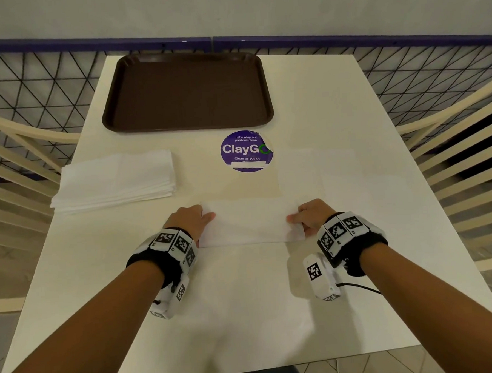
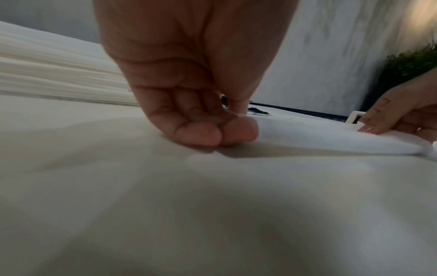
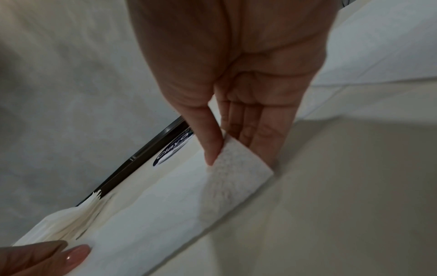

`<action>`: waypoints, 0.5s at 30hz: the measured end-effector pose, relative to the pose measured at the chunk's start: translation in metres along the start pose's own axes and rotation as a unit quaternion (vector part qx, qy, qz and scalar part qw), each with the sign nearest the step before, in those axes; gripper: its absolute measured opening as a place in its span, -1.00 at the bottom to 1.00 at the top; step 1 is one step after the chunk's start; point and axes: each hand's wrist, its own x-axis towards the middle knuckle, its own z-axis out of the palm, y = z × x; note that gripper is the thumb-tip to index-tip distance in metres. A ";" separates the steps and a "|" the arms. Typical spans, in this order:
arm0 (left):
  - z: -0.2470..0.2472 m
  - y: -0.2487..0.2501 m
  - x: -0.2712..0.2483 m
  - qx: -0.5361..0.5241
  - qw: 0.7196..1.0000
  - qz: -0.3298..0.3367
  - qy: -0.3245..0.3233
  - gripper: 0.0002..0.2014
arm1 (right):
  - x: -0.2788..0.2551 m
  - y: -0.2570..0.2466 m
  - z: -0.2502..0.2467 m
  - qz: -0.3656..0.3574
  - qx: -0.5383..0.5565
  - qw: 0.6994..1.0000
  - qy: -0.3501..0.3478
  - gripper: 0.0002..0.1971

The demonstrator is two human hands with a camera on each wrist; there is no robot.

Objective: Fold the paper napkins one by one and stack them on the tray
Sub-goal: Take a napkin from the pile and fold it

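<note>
A white paper napkin (image 1: 249,223), folded into a long strip, lies across the near middle of the table. My left hand (image 1: 203,217) pinches its left end, fingers curled against the thumb in the left wrist view (image 2: 227,130). My right hand (image 1: 300,219) pinches the right end, which lifts slightly; in the right wrist view the thumb (image 3: 210,149) lies on top of the napkin (image 3: 165,214) and the fingers lie under it. The brown tray (image 1: 188,89) stands at the far side with nothing on it. A stack of napkins (image 1: 116,179) lies at the left.
A round purple sticker (image 1: 245,150) is on the table (image 1: 245,300) between tray and hands. A pale flat sheet (image 1: 323,168) lies right of the sticker. Slatted chairs (image 1: 10,170) flank the table on both sides. A black mesh fence (image 1: 404,69) runs behind it.
</note>
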 end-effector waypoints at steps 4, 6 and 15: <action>0.001 0.007 -0.003 -0.010 0.998 -0.001 0.063 -0.64 | 0.003 0.001 0.001 -0.005 -0.014 1.000 0.013 -0.66; 0.004 0.015 -0.009 0.036 0.988 0.059 0.140 -0.66 | 0.003 0.001 0.002 -0.005 -0.018 1.000 0.017 -0.66; 0.023 0.039 -0.031 0.238 0.943 0.208 0.100 -0.60 | -0.008 -0.002 0.003 -0.019 -0.055 0.998 0.029 -0.69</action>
